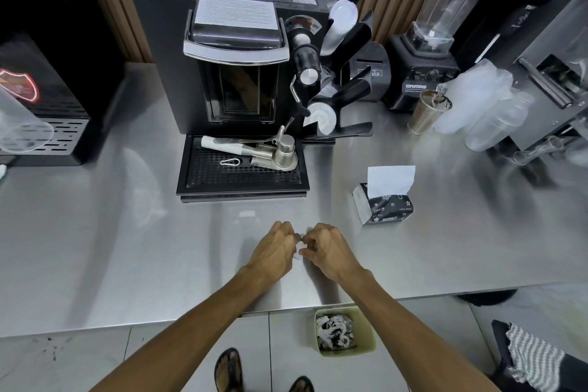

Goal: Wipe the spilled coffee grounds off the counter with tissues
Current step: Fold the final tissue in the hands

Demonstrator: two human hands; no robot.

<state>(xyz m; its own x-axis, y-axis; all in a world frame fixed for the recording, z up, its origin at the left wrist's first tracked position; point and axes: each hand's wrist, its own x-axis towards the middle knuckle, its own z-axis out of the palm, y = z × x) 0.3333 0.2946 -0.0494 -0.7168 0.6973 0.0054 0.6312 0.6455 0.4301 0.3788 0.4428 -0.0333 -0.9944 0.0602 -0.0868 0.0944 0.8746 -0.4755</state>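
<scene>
My left hand (276, 248) and my right hand (324, 248) meet over the steel counter (127, 248), just in front of the coffee machine's drip tray (241, 175). Both have curled fingers closed round a small white tissue (299, 254), of which only slivers show between them. No coffee grounds are visible on the counter around my hands. A dark tissue pack (386, 204) with one white sheet sticking up lies to the right of my hands.
A black coffee machine (235, 67) stands behind the tray, which holds metal tools. A blender (423, 73), paper cup (426, 114) and plastic cups (483, 111) sit at the right. A bin (345, 331) with crumpled tissues stands on the floor below the counter edge.
</scene>
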